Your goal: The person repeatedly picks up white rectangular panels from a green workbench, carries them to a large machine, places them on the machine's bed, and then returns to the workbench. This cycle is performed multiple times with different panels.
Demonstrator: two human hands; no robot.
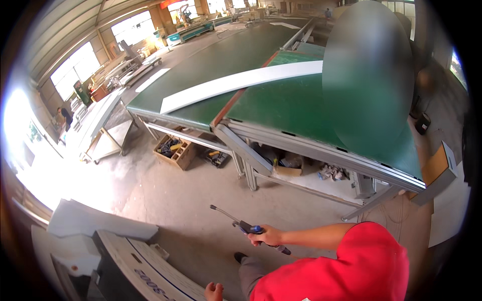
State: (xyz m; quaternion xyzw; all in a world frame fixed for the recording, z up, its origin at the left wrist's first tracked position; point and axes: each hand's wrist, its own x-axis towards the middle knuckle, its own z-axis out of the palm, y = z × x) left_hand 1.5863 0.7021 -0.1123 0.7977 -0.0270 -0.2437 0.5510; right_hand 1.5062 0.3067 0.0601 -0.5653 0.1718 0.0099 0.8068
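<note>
My right hand [266, 235] is closed around the grip of an air blow gun [245, 227], a dark tool with a blue part and a long thin metal nozzle pointing up and left. Its tip is apart from everything, over the concrete floor. At the lower edge my left hand [214, 292] shows only partly, its fingers curled and nothing visible in them. That hand is closest to a long pale panel [145, 268] with dark markings, lying low at the left. My red sleeve [371, 246] fills the lower right.
A green conveyor table [281, 103] carries a long white strip [236, 80]. Under it are a wooden tool box [175, 153], a dark tool case [216, 158] and a shelf of rags [334, 173]. White boards [100, 220] lean at lower left. A blurred oval covers the upper right.
</note>
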